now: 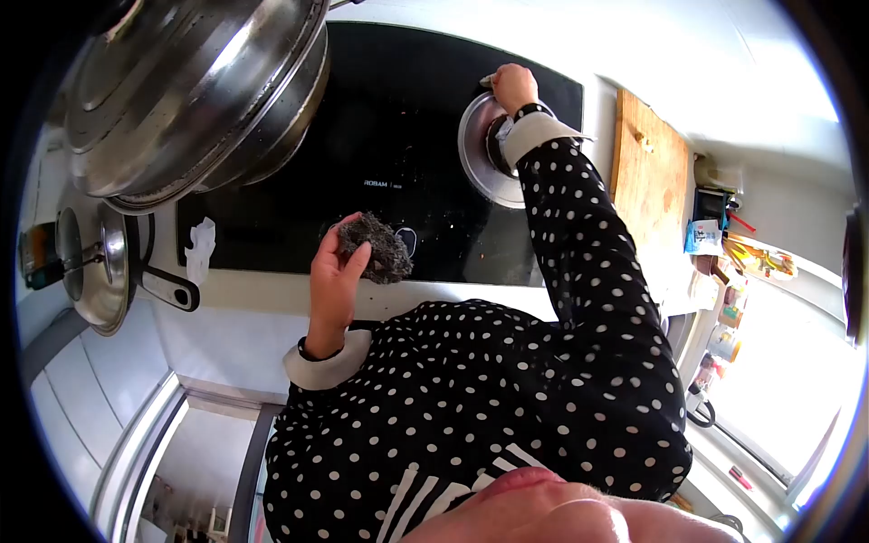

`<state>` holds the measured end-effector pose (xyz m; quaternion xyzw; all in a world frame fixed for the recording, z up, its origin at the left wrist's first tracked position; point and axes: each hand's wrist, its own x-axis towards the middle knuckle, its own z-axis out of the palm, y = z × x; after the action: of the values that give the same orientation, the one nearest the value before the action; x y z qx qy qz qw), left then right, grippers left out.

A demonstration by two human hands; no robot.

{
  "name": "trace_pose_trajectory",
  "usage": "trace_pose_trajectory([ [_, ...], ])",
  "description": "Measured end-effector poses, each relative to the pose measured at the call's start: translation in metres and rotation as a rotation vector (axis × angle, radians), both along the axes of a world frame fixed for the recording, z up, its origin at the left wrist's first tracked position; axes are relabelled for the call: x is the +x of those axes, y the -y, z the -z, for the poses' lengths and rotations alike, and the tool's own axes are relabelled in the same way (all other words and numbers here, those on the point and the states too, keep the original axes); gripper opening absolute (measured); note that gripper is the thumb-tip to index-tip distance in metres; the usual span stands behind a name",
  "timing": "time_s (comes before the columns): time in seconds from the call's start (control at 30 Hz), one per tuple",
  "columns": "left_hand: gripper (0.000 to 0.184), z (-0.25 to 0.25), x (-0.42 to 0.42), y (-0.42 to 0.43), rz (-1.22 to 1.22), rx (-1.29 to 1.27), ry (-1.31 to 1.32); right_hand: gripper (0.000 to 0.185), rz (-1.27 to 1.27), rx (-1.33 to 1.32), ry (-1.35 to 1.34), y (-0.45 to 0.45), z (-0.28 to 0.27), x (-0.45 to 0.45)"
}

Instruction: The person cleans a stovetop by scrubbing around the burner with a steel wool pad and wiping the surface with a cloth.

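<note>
My left hand (331,281) grips a dark grey steel wool scrubber (380,250) just over the near edge of the black glass cooktop (407,118). Over the cooktop's far right part, my right hand (514,88) is closed like a fist. A small pale bit shows at its fingers, too little to name. Beneath that wrist lies a round metal ring or plate (474,154) with a dark centre, partly covered by my cuff.
A large lidded steel pot (208,100) takes up the cooktop's left. A crumpled white tissue (200,246) lies near its left corner. Further left stands a pan with a black handle (170,288). A wooden board (650,172) is at the right.
</note>
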<state>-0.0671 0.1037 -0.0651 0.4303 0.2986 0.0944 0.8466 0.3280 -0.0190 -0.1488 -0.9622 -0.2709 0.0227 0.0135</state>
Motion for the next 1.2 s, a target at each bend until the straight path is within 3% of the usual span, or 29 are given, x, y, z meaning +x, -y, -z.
trace_pose_trajectory([
  [0.03,0.038,-0.003,0.001,0.001,0.01,0.016,0.009,0.013,-0.136,0.048,-0.057,0.01,-0.006,0.002],
  [0.07,0.038,-0.006,0.002,0.001,0.013,0.034,0.016,0.012,-0.067,0.071,-0.077,0.022,-0.007,0.009],
  [0.1,0.038,-0.007,0.004,0.0,0.011,0.053,0.023,0.014,-0.122,-0.082,0.07,0.038,0.002,0.024],
  [0.17,0.038,-0.003,0.001,-0.002,-0.011,0.08,0.011,0.015,0.077,-0.056,0.014,0.035,-0.006,0.018],
  [0.2,0.038,-0.001,-0.001,-0.001,-0.018,0.088,0.0,0.015,-0.123,-0.212,0.068,0.019,-0.025,-0.003],
  [0.23,0.038,0.001,-0.003,-0.001,-0.017,0.072,-0.004,0.011,-0.009,-0.18,0.053,0.008,0.006,0.006],
  [0.3,0.038,0.002,0.0,0.0,-0.022,0.045,0.008,0.011,-0.143,-0.146,-0.043,-0.025,-0.006,-0.028],
  [0.37,0.038,-0.001,0.006,0.001,0.004,0.031,0.012,0.014,-0.209,0.067,-0.189,-0.038,-0.02,-0.061],
  [0.4,0.038,-0.003,0.007,0.0,0.017,0.029,0.01,0.019,-0.249,0.001,-0.157,-0.036,-0.01,-0.046],
  [0.43,0.039,-0.007,0.007,-0.001,0.024,0.046,0.013,0.023,-0.163,-0.036,-0.428,-0.03,-0.023,-0.027],
  [0.47,0.039,-0.011,0.008,-0.002,0.025,0.064,0.017,0.023,-0.211,0.174,-0.406,-0.014,-0.028,-0.01],
  [0.53,0.04,-0.008,0.004,-0.005,0.012,0.086,0.01,0.019,0.151,0.312,-0.292,0.016,-0.015,0.035],
  [0.63,0.04,0.01,-0.008,-0.01,-0.054,0.083,-0.022,0.018,0.653,0.131,-0.235,0.065,0.016,0.099],
  [0.73,0.04,0.011,-0.019,-0.016,-0.091,0.066,-0.071,0.024,0.286,-0.169,0.104,0.051,0.026,0.092],
  [0.77,0.04,0.011,-0.02,-0.018,-0.095,0.063,-0.077,0.025,-0.047,-0.473,0.134,0.032,0.017,0.082],
  [0.8,0.04,0.01,-0.021,-0.02,-0.096,0.059,-0.083,0.03,0.131,-0.248,0.099,0.004,0.02,0.071],
  [0.87,0.039,0.007,-0.021,-0.022,-0.095,0.057,-0.084,0.02,0.426,0.152,0.092,-0.051,0.021,0.032],
  [0.97,0.039,0.002,-0.014,-0.021,-0.083,0.043,-0.047,0.015,0.286,0.329,0.159,-0.087,0.013,-0.028],
  [1.07,0.039,-0.004,-0.007,-0.021,-0.041,0.046,-0.007,0.014,-0.008,0.501,-0.4,-0.085,-0.005,-0.042],
  [1.1,0.039,-0.005,-0.006,-0.019,-0.029,0.058,0.005,0.018,-0.007,0.62,-0.679,-0.074,0.001,-0.032],
  [1.17,0.039,-0.003,-0.007,-0.019,-0.018,0.073,0.013,0.025,0.236,0.784,-1.041,-0.046,-0.018,-0.014],
  [1.2,0.039,0.001,-0.008,-0.02,-0.02,0.077,0.012,0.027,0.264,0.812,-1.111,-0.029,-0.016,0.005],
])
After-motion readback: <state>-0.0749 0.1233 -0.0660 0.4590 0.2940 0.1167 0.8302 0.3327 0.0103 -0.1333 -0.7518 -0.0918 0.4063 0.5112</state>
